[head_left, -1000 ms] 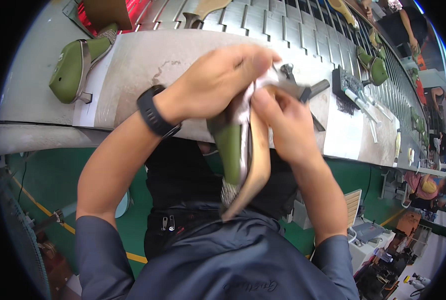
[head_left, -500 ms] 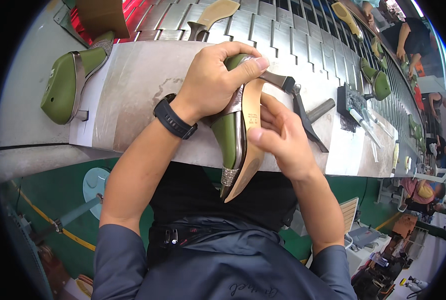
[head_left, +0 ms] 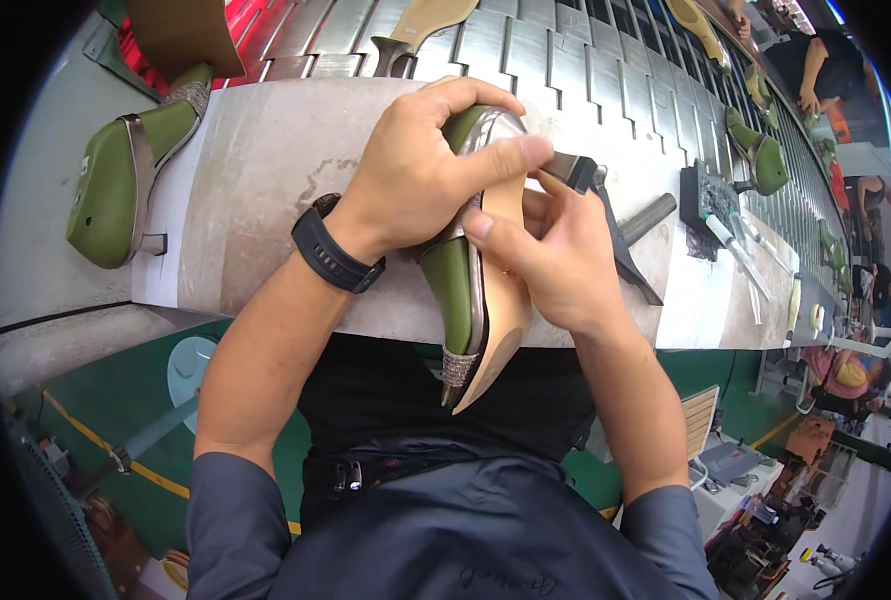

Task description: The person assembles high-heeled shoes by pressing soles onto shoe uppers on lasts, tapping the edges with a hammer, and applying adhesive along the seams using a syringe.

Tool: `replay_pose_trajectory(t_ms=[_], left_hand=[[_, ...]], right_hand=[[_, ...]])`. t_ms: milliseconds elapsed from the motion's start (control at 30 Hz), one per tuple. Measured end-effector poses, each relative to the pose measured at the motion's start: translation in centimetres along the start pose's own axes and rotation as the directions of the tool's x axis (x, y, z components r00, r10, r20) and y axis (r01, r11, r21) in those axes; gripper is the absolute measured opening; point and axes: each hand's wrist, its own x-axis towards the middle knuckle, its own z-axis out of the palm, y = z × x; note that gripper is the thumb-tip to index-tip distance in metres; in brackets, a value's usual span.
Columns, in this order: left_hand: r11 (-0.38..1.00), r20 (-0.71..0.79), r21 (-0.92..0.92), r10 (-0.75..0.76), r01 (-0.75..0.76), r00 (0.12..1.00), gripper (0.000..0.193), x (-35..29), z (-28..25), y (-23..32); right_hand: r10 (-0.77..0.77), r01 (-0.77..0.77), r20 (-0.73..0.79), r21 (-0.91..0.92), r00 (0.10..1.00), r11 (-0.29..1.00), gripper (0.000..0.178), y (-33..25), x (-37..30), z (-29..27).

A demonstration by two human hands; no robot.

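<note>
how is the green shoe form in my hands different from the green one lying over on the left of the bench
The held shoe form is gripped by the left hand and right hand, with a tan sole against it. The left shoe form lies untouched on the bench, no tan sole showing. Both are green with a silver strap.

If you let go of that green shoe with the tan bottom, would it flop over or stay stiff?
The green shoe probably stays stiff: it keeps its shape though the left hand and right hand grip only its upper part. It looks light. Set down, its narrow shape would likely tip sideways.
</note>
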Motion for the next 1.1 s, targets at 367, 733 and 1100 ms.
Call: replay_pose_trajectory(t_ms=[367, 733, 1100], left_hand=[[0.881, -0.145, 0.455, 0.221, -0.133, 0.964, 0.088, -12.2, -5.7, 2.1], [0.758, 0.047, 0.632, 0.172, -0.163, 0.984, 0.074, -13.4, -2.4, 4.4], [0.73, 0.065, 0.645, 0.242, -0.226, 0.968, 0.062, -13.8, -1.7, 3.5]], right_hand=[[-0.29, 0.403, 0.307, -0.834, 0.907, 0.377, 0.081, -3.6, -0.9, -1.7], [-0.425, 0.56, 0.484, -0.826, 0.765, 0.068, 0.089, -0.9, -0.8, -2.0], [-0.422, 0.545, 0.446, -0.826, 0.789, 0.146, 0.08, -0.5, -0.8, -1.8]])
